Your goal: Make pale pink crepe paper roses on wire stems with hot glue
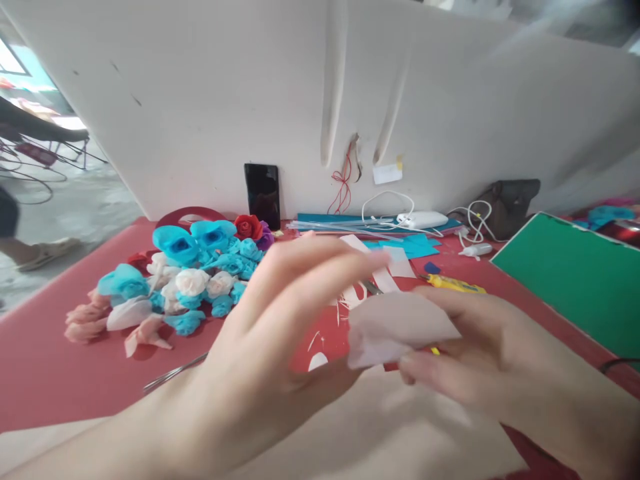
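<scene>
pinching pale pink petal (400, 323): right hand (493, 353) | thin, curved, pointed at right, creased near-left | left hand (257, 340): fingers parted, thumb beside petal

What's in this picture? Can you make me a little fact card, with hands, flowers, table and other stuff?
Right hand: pinching a pale, curved paper
Left hand: fingers spread, thumb near the paper; can't tell if it's touching
Flowers: blue, white, pink, red and purple, piled on the left
Table: red
Phone: black, propped against the white wall
On the right: yellow tool, green board
</scene>
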